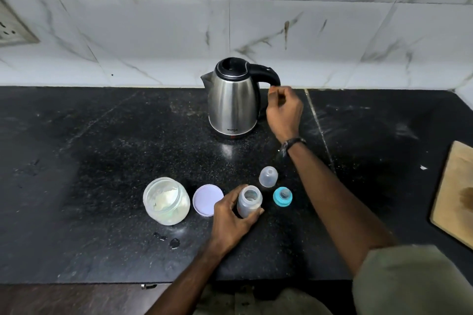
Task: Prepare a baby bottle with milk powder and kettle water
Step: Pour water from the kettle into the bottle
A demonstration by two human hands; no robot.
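Your right hand [283, 107] is loosely curled, holding nothing, just right of the kettle [234, 100], below its upright handle. Left hand [231, 215] grips the open bottle [249, 201], upright on the table in front of the kettle.

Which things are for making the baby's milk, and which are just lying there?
For the milk: bottle, kettle, powder jar, jar lid, teat ring, clear cap.
Just lying there: wooden board, wall socket.
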